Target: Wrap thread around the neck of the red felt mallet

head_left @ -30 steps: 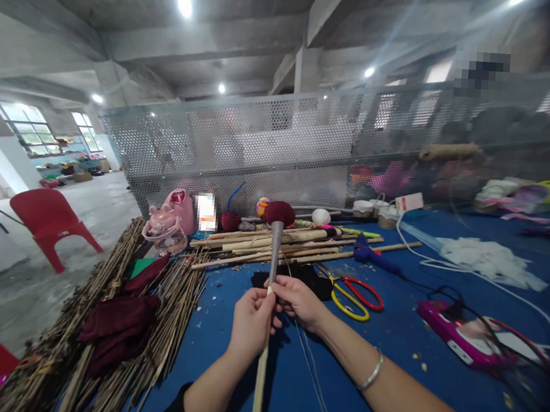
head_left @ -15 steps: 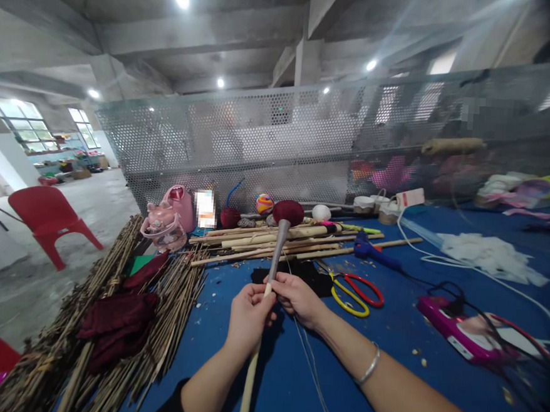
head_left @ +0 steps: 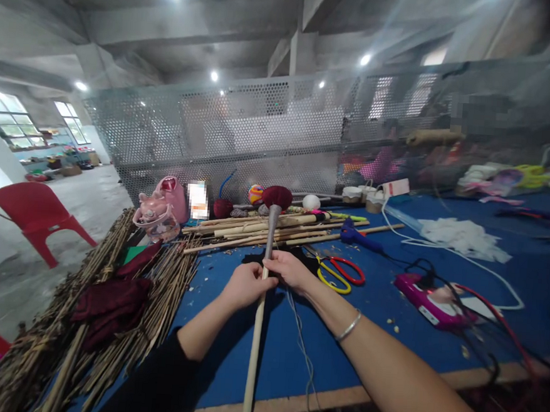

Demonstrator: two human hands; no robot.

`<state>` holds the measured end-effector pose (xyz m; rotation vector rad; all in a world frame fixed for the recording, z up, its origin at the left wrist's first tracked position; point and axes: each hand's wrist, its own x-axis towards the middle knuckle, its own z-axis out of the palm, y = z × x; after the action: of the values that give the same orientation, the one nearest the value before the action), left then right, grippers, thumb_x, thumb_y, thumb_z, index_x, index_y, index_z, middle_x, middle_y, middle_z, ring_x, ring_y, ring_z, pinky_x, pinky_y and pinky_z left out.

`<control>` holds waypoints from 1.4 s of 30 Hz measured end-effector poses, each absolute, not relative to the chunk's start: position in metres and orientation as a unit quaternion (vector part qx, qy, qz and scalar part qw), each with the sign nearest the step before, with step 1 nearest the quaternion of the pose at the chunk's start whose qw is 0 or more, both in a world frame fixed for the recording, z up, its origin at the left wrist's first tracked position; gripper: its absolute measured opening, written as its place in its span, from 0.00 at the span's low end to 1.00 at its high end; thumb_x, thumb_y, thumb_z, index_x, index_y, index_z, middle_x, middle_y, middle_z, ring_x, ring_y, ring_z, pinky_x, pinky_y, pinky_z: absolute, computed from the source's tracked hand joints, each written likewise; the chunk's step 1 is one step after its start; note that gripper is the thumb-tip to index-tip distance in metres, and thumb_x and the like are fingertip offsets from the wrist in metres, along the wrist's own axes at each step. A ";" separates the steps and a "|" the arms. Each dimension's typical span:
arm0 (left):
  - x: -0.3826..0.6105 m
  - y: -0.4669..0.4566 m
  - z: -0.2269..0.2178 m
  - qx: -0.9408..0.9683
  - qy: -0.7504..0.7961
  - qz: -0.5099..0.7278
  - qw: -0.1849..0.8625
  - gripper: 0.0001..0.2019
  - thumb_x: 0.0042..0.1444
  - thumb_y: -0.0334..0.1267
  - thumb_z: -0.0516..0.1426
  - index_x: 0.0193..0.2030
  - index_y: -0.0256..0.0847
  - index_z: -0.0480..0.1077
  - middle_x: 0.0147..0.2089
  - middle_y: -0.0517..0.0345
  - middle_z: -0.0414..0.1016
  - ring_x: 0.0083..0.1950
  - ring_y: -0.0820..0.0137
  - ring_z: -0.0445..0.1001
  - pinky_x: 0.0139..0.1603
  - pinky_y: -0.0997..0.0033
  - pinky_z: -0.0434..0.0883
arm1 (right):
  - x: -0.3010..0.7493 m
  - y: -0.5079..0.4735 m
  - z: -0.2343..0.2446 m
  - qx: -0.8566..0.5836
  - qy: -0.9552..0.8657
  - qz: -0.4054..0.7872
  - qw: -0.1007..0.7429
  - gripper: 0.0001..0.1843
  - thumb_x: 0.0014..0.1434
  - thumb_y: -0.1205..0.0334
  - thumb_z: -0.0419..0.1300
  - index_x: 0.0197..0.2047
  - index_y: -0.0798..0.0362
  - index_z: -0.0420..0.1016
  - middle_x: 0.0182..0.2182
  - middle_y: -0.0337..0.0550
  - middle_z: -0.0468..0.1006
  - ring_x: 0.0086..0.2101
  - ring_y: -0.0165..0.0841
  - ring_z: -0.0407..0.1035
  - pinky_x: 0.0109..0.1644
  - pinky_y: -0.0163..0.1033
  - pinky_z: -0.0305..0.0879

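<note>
A pale wooden stick (head_left: 255,343) with a dark red rounded head (head_left: 277,197) runs upright through the middle of the view. Below the head its neck (head_left: 272,224) is covered in grey wrapping. My left hand (head_left: 245,285) is closed around the stick just under the wrapping, thumb lying across it. Right above, my right hand (head_left: 289,271) pinches the stick at the wrapping's lower end. Loose grey thread (head_left: 301,339) hangs from near my right hand to the table edge. Behind the hands lies black cloth (head_left: 252,259), and to the right are scissors (head_left: 340,274) with red and yellow handles.
Bundled thin twigs (head_left: 154,310) and dark red cloth (head_left: 110,307) lie at left. Pale sticks (head_left: 235,231), a blue glue gun (head_left: 360,237) and a white ball (head_left: 311,201) lie behind. A magenta power strip (head_left: 431,305) with cables and white material (head_left: 465,238) sit on the right.
The view has shifted, so the table's front edge shows more. My left hand has turned, its thumb now stretched across the stick. My right hand still pinches the wrapping's lower end.
</note>
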<state>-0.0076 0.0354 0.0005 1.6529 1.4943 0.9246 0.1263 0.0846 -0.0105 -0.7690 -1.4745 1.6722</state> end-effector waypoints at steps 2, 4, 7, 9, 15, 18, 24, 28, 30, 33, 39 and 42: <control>-0.009 0.039 0.004 0.633 0.570 0.328 0.408 0.15 0.40 0.47 0.61 0.21 0.38 0.63 0.16 0.65 0.63 0.17 0.78 0.59 0.17 0.79 0.54 | 0.128 0.086 -0.011 -0.303 -0.596 0.639 0.380 0.17 0.43 0.52 0.64 0.26 0.58 0.66 0.22 0.39 0.72 0.23 0.27 0.64 0.26 0.31 0.56; -0.010 0.038 0.003 0.604 0.563 0.345 0.446 0.17 0.40 0.49 0.61 0.23 0.39 0.62 0.15 0.65 0.62 0.15 0.78 0.59 0.16 0.79 0.55 | 0.128 0.086 -0.011 -0.309 -0.608 0.627 0.378 0.17 0.44 0.53 0.64 0.26 0.58 0.66 0.20 0.38 0.71 0.21 0.25 0.61 0.25 0.30 0.54; -0.013 0.033 -0.003 0.575 0.542 0.384 0.478 0.18 0.38 0.48 0.63 0.23 0.39 0.60 0.16 0.66 0.62 0.15 0.79 0.60 0.16 0.80 0.58 | 0.125 0.083 -0.012 -0.316 -0.615 0.620 0.370 0.17 0.44 0.53 0.63 0.26 0.58 0.66 0.19 0.36 0.70 0.20 0.24 0.60 0.24 0.30 0.52; -0.015 0.029 -0.008 0.566 0.520 0.394 0.504 0.19 0.37 0.48 0.64 0.23 0.38 0.60 0.16 0.66 0.62 0.16 0.79 0.61 0.17 0.80 0.60 | 0.122 0.081 -0.013 -0.319 -0.614 0.627 0.357 0.16 0.44 0.54 0.64 0.26 0.58 0.65 0.19 0.37 0.70 0.19 0.23 0.60 0.22 0.29 0.51; -0.020 0.028 -0.009 0.493 0.435 0.387 0.646 0.18 0.39 0.46 0.64 0.31 0.35 0.67 0.27 0.56 0.72 0.25 0.75 0.72 0.27 0.77 0.69 | 0.127 0.079 -0.015 -0.293 -0.573 0.706 0.296 0.15 0.50 0.51 0.59 0.28 0.56 0.64 0.12 0.26 0.54 0.12 0.18 0.40 0.14 0.28 0.34; -0.023 0.027 -0.005 0.480 0.418 0.346 0.689 0.18 0.40 0.46 0.64 0.34 0.34 0.69 0.32 0.50 0.73 0.29 0.72 0.74 0.27 0.77 0.68 | 0.129 0.079 -0.017 -0.275 -0.575 0.713 0.294 0.14 0.50 0.53 0.60 0.29 0.56 0.65 0.13 0.28 0.57 0.12 0.18 0.41 0.13 0.28 0.33; -0.021 0.027 -0.009 0.488 0.483 0.382 0.619 0.20 0.37 0.49 0.65 0.24 0.36 0.63 0.18 0.65 0.61 0.17 0.81 0.61 0.19 0.80 0.62 | 0.124 0.076 -0.017 -0.296 -0.590 0.671 0.338 0.15 0.46 0.54 0.62 0.26 0.56 0.64 0.13 0.29 0.60 0.12 0.19 0.45 0.14 0.29 0.37; -0.021 0.029 -0.010 0.480 0.472 0.408 0.617 0.20 0.33 0.45 0.67 0.23 0.36 0.63 0.18 0.65 0.62 0.18 0.81 0.63 0.22 0.78 0.65 | 0.123 0.075 -0.017 -0.292 -0.574 0.681 0.349 0.16 0.45 0.53 0.63 0.26 0.56 0.64 0.14 0.30 0.61 0.13 0.19 0.48 0.15 0.28 0.39; -0.022 0.029 -0.008 0.467 0.457 0.414 0.633 0.18 0.34 0.44 0.67 0.24 0.35 0.65 0.21 0.63 0.65 0.20 0.79 0.66 0.24 0.77 0.66 | 0.124 0.075 -0.017 -0.294 -0.562 0.695 0.338 0.16 0.48 0.52 0.61 0.26 0.55 0.63 0.13 0.27 0.56 0.12 0.18 0.42 0.15 0.28 0.34; -0.025 0.029 -0.006 0.461 0.415 0.384 0.684 0.16 0.39 0.43 0.65 0.28 0.34 0.68 0.26 0.55 0.70 0.26 0.77 0.70 0.27 0.78 0.68 | 0.126 0.074 -0.016 -0.280 -0.551 0.721 0.314 0.16 0.48 0.52 0.61 0.29 0.55 0.63 0.13 0.26 0.55 0.13 0.18 0.39 0.15 0.28 0.31; -0.024 0.029 -0.010 0.473 0.450 0.371 0.660 0.16 0.41 0.47 0.63 0.28 0.37 0.65 0.21 0.63 0.64 0.21 0.78 0.66 0.20 0.80 0.64 | 0.121 0.072 -0.016 -0.317 -0.569 0.669 0.357 0.16 0.45 0.53 0.62 0.27 0.55 0.62 0.13 0.28 0.59 0.12 0.19 0.45 0.15 0.30 0.35; -0.023 0.030 -0.014 0.488 0.482 0.378 0.621 0.18 0.38 0.48 0.64 0.26 0.36 0.63 0.19 0.66 0.61 0.18 0.81 0.62 0.19 0.81 0.62 | 0.120 0.074 -0.019 -0.314 -0.575 0.656 0.375 0.17 0.43 0.54 0.64 0.26 0.56 0.63 0.14 0.30 0.60 0.14 0.19 0.49 0.16 0.29 0.39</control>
<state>-0.0226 0.0296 -0.0136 1.1222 1.1079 0.8694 0.1203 0.0744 -0.0188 -0.8037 -1.4720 1.6782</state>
